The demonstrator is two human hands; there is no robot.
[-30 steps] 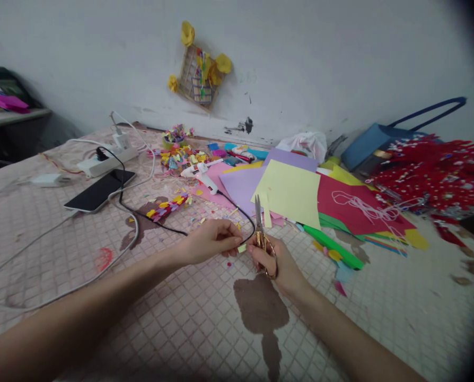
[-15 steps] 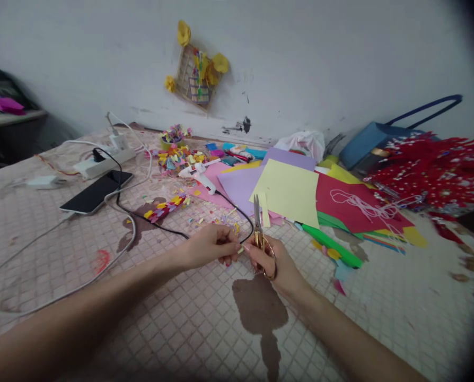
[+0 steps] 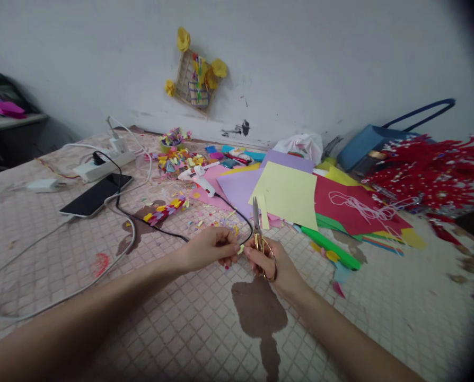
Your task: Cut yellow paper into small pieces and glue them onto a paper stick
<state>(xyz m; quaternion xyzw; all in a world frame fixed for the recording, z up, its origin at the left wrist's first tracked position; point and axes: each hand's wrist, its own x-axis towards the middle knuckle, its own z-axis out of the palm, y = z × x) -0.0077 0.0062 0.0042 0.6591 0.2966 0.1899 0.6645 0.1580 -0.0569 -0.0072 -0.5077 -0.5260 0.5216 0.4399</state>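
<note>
Between the fingertips of both hands is a small piece of pale yellow paper (image 3: 240, 249). My left hand (image 3: 213, 246) pinches its left side, fingers curled. Scissors with gold handles (image 3: 256, 217) rest in my right hand (image 3: 271, 260), which is closed round them, blades pointing away from me; its thumb and fingertip meet the paper's right side. Just beyond the blades lie a narrow pale yellow strip (image 3: 264, 212) and a large pale yellow sheet (image 3: 288, 191). A white glue gun (image 3: 201, 178) with a black cord lies farther back, left of the sheets.
Purple, pink and red sheets (image 3: 340, 204) spread to the right with white string (image 3: 360, 208) on top. Cut paper pieces (image 3: 177, 159) are heaped behind. At left are a phone (image 3: 97, 195), a power strip (image 3: 105, 164) and loose cables. A red fuzzy bundle (image 3: 431, 172) stands far right.
The view has shifted very slightly. Both hands stay nearly in place, and a bit more of the pale yellow paper shows between their fingertips.
</note>
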